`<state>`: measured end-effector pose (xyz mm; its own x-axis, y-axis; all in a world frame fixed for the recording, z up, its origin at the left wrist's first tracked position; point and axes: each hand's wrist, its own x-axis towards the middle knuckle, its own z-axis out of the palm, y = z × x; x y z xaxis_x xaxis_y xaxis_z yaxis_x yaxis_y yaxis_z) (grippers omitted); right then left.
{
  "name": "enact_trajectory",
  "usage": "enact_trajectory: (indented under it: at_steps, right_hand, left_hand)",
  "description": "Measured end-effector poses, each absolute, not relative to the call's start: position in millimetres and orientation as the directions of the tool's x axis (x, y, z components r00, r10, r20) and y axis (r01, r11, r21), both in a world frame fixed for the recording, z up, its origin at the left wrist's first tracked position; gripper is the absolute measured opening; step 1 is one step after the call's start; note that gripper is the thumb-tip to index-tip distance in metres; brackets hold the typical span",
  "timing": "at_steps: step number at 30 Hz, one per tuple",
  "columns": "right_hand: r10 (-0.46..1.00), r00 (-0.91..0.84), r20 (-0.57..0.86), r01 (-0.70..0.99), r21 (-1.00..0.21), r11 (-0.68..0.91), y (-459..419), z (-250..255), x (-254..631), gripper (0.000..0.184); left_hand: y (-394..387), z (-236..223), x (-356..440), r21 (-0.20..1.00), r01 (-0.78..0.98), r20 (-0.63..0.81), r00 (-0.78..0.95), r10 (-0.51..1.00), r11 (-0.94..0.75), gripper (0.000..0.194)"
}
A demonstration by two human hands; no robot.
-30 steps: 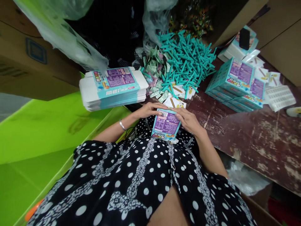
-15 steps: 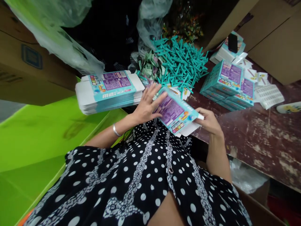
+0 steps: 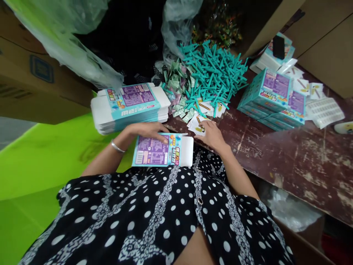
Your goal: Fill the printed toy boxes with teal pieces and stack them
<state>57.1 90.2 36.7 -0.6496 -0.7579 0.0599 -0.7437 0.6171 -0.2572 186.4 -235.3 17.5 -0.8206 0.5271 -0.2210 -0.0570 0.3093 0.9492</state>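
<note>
My left hand grips a turquoise and purple printed carton along its upper edge, fingers over its face and thumb out of sight. The carton lies level near my lap, its white end flap pointing right. At the table edge, my right hand has bent fingers closed on a white printed card with a yellow and black picture. More such cards lie just beyond, partly under a heap of turquoise plastic sticks. Small green and pink sachets are piled to the left of the sticks.
A stack of flat cartons stands at left. Filled-out boxes are stacked at right, with a phone on another box behind. A large cardboard box bounds the left side. The worn brown table extends right.
The carton has turned and moved left and down, now held by my left hand alone. My right hand has let go of it and moved left to the cards.
</note>
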Motion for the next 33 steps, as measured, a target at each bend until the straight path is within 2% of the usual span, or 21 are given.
enact_trajectory:
  at_steps: [2, 5, 10, 16, 18, 19, 22, 23, 25, 26, 28, 30, 33]
  right_hand:
    - [-0.74, -0.672, 0.029, -0.736, -0.14, 0.663, 77.9, 32.8, 63.9, 0.044]
    - [-0.701, -0.713, 0.002, -0.699, -0.07, 0.711, 71.5, 32.7, 70.3, 0.037]
    - [-0.722, -0.689, -0.07, -0.705, -0.167, 0.689, 79.1, 45.3, 63.8, 0.013]
    - [-0.72, -0.692, -0.054, -0.682, -0.279, 0.676, 84.7, 43.9, 53.9, 0.007]
    - [-0.679, -0.733, 0.03, -0.645, -0.349, 0.68, 90.0, 44.3, 51.4, 0.01]
    - [-0.627, -0.769, 0.124, -0.621, -0.376, 0.688, 94.3, 46.8, 50.0, 0.014]
    - [-0.331, -0.816, 0.475, -0.554, -0.479, 0.681, 112.6, 65.8, 45.6, 0.025]
    - [-0.226, -0.815, 0.533, -0.534, -0.542, 0.648, 118.9, 74.6, 45.1, 0.028]
    - [-0.11, -0.847, 0.52, -0.488, -0.68, 0.547, 127.9, 91.8, 47.1, 0.034]
    - [-0.11, -0.876, 0.469, -0.457, -0.735, 0.501, 129.4, 98.4, 50.0, 0.036]
    - [-0.205, -0.921, 0.332, -0.39, -0.792, 0.47, 125.8, 105.0, 59.3, 0.038]
    - [-0.329, -0.919, 0.219, -0.366, -0.784, 0.501, 115.2, 103.2, 70.6, 0.037]
    - [-0.505, -0.853, 0.128, -0.433, -0.714, 0.55, 96.9, 95.2, 80.2, 0.035]
  left_hand:
    - [-242.7, 13.7, 186.1, 0.938, -0.099, -0.273, -0.8, 0.534, 0.332, 0.034]
    - [-246.8, 6.0, 186.4, 0.939, -0.122, -0.286, -0.797, 0.531, 0.321, 0.032]
    - [-251.5, -0.6, 185.5, 0.962, -0.108, -0.224, -0.839, 0.496, 0.252, 0.032]
    - [-255.3, -2.6, 182.3, 0.934, -0.093, -0.265, -0.828, 0.494, 0.346, 0.047]
    - [-254.1, -3.4, 181.7, 0.927, -0.065, -0.25, -0.84, 0.481, 0.368, 0.05]
    - [-252.6, -3.8, 181.5, 0.926, -0.052, -0.234, -0.855, 0.462, 0.373, 0.052]
    - [-243.8, -4.6, 180.0, 0.926, -0.024, -0.17, -0.917, 0.36, 0.377, 0.057]
    - [-239.4, -4.8, 179.1, 0.926, -0.019, -0.15, -0.935, 0.32, 0.378, 0.059]
    - [-228.9, -5.1, 176.1, 0.931, -0.017, -0.115, -0.961, 0.25, 0.363, 0.061]
    - [-222.9, -5.2, 174.1, 0.939, -0.017, -0.1, -0.969, 0.224, 0.343, 0.061]
    - [-210.3, -5.8, 169.5, 0.961, -0.013, -0.07, -0.978, 0.198, 0.275, 0.061]
    - [-198.1, -6.6, 165.1, 0.981, 0.001, -0.037, -0.98, 0.194, 0.193, 0.059]
    - [-185.5, -7.6, 161.5, 0.992, 0.039, 0.013, -0.978, 0.207, 0.123, 0.055]
